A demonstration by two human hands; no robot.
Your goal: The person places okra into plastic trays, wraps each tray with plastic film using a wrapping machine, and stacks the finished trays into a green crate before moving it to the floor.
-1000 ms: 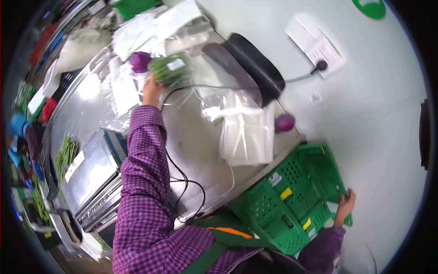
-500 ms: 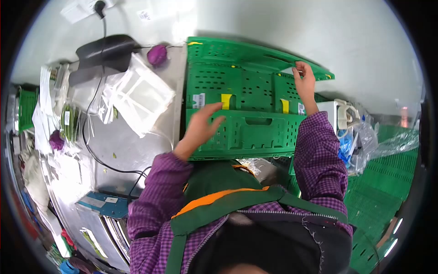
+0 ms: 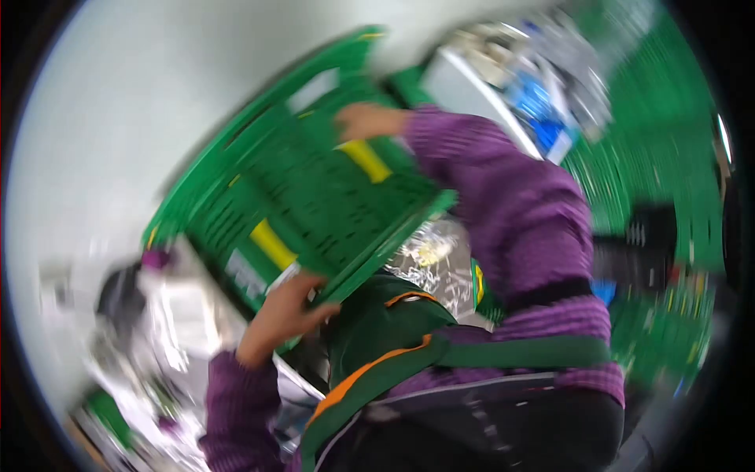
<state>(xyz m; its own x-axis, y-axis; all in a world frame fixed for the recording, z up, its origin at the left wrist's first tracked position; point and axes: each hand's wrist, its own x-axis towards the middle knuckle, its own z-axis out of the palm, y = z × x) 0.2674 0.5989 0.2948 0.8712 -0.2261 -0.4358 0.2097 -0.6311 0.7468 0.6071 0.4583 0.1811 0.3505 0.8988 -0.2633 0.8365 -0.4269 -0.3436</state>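
A green folding crate [image 3: 314, 197] with yellow marks and perforated panels lies in front of me, tilted in the view. At its near left corner is my left hand [image 3: 287, 315], thumb and fingers apart, nearest the crate's edge. My right hand [image 3: 366, 123] reaches over the crate's right part, beside a yellow strip [image 3: 366, 161]. Its fingers are bent down and smeared by motion; whether they touch the panel cannot be told.
A metal worktop with blurred plastic bags [image 3: 185, 322] and a purple ball-like item [image 3: 156, 258] lies left. A white box [image 3: 480, 90] and blue plastic [image 3: 535, 102] stand upper right. Green crates [image 3: 668, 315] fill the far right. Shredded scraps [image 3: 436, 256] show below the crate.
The view has turned, so the crate now appears slanted. Its near panel, raised before, now seems folded outward or down. My right hand has moved from the far edge to over the inside.
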